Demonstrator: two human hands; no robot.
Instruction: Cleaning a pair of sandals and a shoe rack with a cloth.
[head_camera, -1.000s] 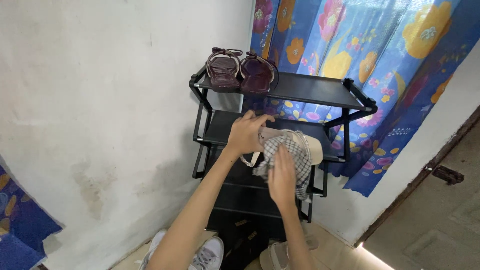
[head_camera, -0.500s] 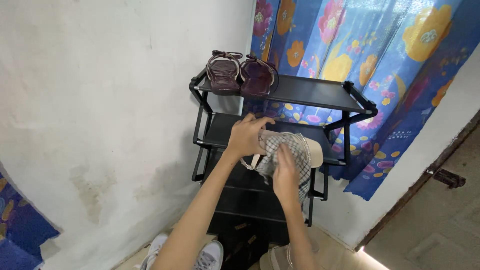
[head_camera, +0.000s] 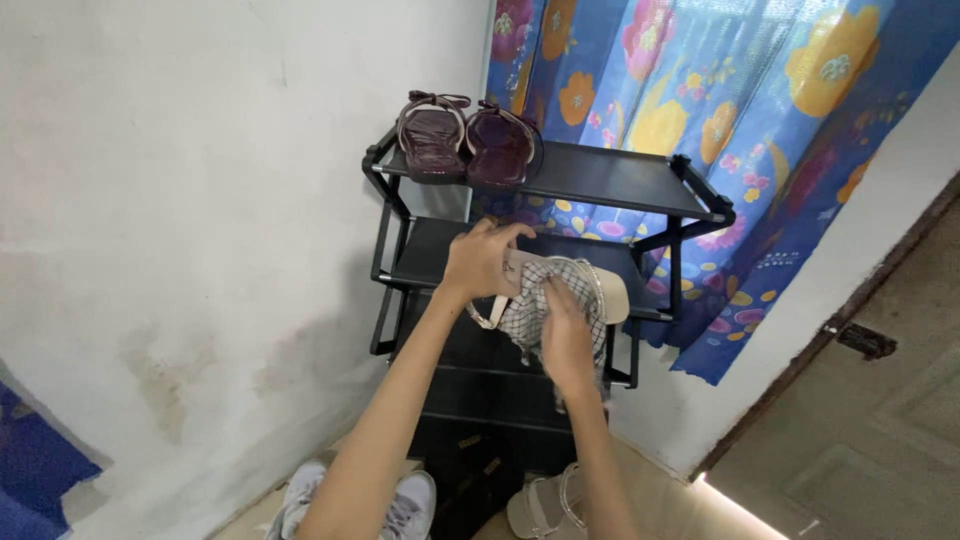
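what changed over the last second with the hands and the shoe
The right hand slid the checked cloth a little toward the left hand across the beige sandal. The left hand's grip on the sandal is unchanged. The dark red sandals stayed on the top shelf.

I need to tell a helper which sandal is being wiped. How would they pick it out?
Find the black shoe rack against the flowered blue curtain. In front of its second shelf, the left hand holds a beige sandal while the right hand presses a checked cloth on it. The pair on top is dark maroon sandals.
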